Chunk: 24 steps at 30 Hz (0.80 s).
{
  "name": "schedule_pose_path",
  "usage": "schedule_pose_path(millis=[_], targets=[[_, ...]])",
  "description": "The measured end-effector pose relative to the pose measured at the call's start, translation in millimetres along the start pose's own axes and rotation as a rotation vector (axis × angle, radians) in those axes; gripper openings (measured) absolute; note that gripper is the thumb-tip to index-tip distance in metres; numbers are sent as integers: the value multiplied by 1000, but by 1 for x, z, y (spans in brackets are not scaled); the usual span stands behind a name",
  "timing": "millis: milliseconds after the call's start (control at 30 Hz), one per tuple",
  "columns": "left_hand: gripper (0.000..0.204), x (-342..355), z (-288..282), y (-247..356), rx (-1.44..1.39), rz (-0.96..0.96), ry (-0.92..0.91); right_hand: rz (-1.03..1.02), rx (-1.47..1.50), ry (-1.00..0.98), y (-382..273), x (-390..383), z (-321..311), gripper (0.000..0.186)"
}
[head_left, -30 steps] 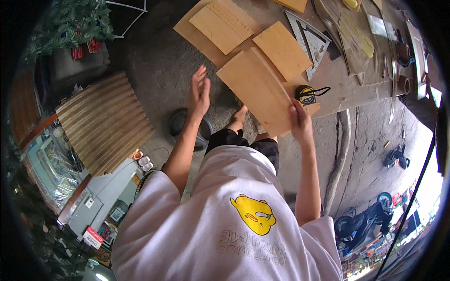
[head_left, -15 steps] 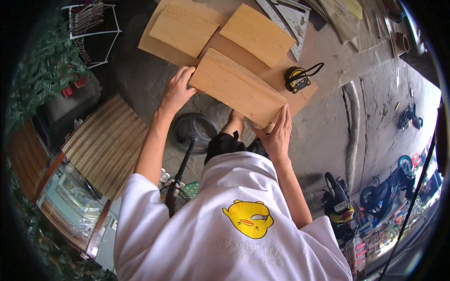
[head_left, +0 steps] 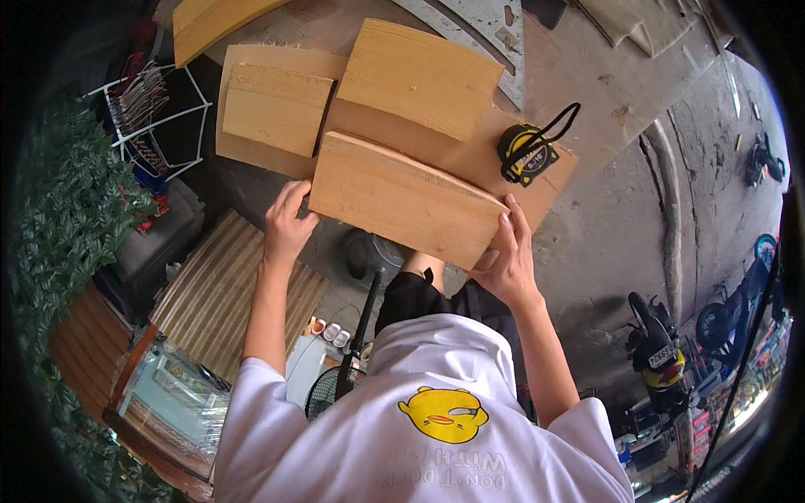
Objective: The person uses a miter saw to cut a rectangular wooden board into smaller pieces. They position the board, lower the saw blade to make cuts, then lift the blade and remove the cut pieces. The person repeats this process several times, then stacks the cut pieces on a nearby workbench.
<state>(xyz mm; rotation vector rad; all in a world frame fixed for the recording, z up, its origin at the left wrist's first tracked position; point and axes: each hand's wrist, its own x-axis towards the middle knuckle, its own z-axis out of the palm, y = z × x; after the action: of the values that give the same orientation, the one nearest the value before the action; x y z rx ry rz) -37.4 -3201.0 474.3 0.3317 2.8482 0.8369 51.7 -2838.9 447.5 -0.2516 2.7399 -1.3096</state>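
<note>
A rectangular wooden board [head_left: 402,201] lies between my hands at the near edge of the work surface, its near side reaching out over my legs. With curled fingers, my left hand [head_left: 289,225] grips its left end. My right hand [head_left: 509,256] holds the right end, fingers along the short edge and thumb near the lower corner. Beyond it sit another wooden board [head_left: 419,80] and a smaller one [head_left: 277,105], both on thin brown sheets [head_left: 243,155]. A black and yellow tape measure [head_left: 527,155] with a wrist strap stands to the right.
A metal triangular square [head_left: 503,38] lies at the far side, and a longer plank [head_left: 218,25] at the far left. A pedestal fan [head_left: 360,327] stands close by my left side. Corrugated sheeting [head_left: 226,285] is at the left; motorbikes [head_left: 658,352] are parked at the right.
The view has shifted, and the plank at the far left has come into sight. Both hands stay at the ends of the board, which now sits at a slightly flatter angle.
</note>
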Motion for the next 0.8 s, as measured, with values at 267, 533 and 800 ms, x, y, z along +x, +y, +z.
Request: schedule_pose_path(millis=[267, 533, 800], targets=[[46, 1, -4, -4, 53, 79, -59, 35, 73, 19, 2, 4, 3, 123], [45, 3, -7, -3, 75, 76, -72, 23, 57, -66, 12, 1, -8, 122], [46, -1, -11, 6, 129, 26, -110, 14, 100, -44, 11, 2, -5, 118]])
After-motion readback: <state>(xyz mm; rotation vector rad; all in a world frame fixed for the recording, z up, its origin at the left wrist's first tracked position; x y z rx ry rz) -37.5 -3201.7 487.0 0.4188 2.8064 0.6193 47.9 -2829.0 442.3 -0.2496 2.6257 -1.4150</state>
